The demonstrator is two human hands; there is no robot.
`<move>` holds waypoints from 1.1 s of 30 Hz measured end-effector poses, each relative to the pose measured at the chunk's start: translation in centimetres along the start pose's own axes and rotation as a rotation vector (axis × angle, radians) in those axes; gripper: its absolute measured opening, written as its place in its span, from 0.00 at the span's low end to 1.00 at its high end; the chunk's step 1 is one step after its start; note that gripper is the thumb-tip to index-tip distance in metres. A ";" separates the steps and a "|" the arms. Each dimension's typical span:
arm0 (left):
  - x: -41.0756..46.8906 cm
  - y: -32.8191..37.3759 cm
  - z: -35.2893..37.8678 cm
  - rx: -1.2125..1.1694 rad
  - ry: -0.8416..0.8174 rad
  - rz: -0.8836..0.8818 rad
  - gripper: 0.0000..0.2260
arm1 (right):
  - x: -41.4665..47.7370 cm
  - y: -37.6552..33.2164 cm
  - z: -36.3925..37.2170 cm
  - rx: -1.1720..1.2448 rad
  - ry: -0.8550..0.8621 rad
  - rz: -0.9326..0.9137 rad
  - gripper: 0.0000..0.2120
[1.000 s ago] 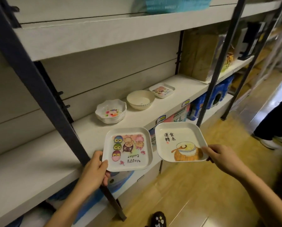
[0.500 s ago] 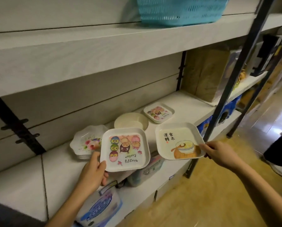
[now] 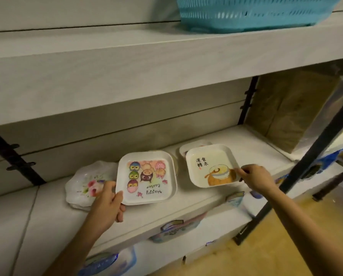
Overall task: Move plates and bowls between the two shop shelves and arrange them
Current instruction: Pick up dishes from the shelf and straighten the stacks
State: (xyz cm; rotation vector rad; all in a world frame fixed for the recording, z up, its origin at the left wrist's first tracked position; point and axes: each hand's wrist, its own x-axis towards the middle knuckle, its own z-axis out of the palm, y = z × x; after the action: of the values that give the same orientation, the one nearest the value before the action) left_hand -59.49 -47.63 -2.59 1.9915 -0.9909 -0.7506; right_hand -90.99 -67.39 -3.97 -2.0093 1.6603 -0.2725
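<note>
My left hand (image 3: 109,206) grips the near left corner of a square owl plate (image 3: 146,178) reading "Happy Easter", held just over the white middle shelf (image 3: 256,156). My right hand (image 3: 254,177) pinches the right rim of a square plate with a painted bowl (image 3: 212,166), held above the same shelf. A stack of scalloped flower bowls (image 3: 87,184) sits to the left of the owl plate. The cream bowl is almost wholly hidden behind the owl plate. Only an edge of another small square plate (image 3: 188,148) peeks out behind the painted-bowl plate.
A teal plastic basket (image 3: 252,12) stands on the upper shelf. A brown cardboard box (image 3: 290,108) stands at the right end of the middle shelf. Black metal uprights (image 3: 310,154) frame the unit. Packaged goods (image 3: 176,230) fill the shelf below, above a wooden floor.
Both plates have moved forward over the middle shelf, further in and lower, now covering the cream bowl and the small square plate. My view has come closer to the shelf.
</note>
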 end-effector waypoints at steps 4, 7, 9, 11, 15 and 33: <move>0.3 1.7 3.0 0.027 0.107 -0.052 0.03 | 6.3 0.8 0.3 -0.064 -0.015 -0.026 0.16; 0.3 3.0 5.1 0.035 0.189 -0.071 0.09 | 9.7 1.2 0.7 -0.109 -0.047 -0.064 0.17; 0.2 3.9 6.3 0.015 0.228 -0.093 0.09 | 11.4 1.5 0.9 -0.131 -0.065 -0.094 0.19; 0.2 4.6 7.4 -0.026 0.256 -0.120 0.04 | 12.8 1.6 0.9 -0.140 -0.083 -0.113 0.19; 0.3 5.7 9.3 -0.050 0.300 -0.151 0.02 | 14.4 1.4 1.0 -0.185 -0.149 -0.166 0.19; 7.9 10.5 19.9 0.020 0.251 -0.211 0.03 | 15.2 5.2 -4.3 -0.374 -0.153 -0.445 0.19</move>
State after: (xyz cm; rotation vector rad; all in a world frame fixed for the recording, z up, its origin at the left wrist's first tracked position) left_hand -74.53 -65.87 -5.57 2.1680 -0.6514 -0.5841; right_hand -93.91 -83.70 -5.52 -2.6001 1.2219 0.0475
